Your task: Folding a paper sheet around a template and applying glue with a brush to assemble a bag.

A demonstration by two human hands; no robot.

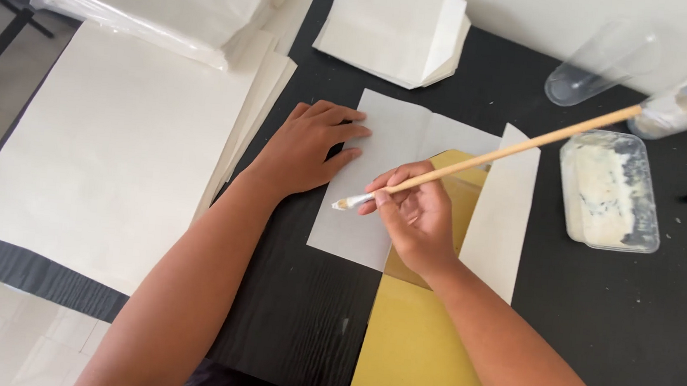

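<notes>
Yellow template (421,349) lies lower centre under a folded white sheet (393,152) at mid-frame. Right hand (416,216) grasps one long brush (487,156), bristles on the sheet. Left hand (306,148), flat and released, presses the sheet's left flap. Right of frame: one rectangular tub (609,191) holding white paste; one empty clear cup (599,66) on its side. Upper left: paper stack (115,148).

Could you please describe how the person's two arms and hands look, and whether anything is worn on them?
Both arms are bare from the picture's lower edge to the wrists: no sleeves show. The left hand and the right hand wear no gloves, and no rings, watch or bracelets are visible. The fingernails look short and unpainted.
</notes>
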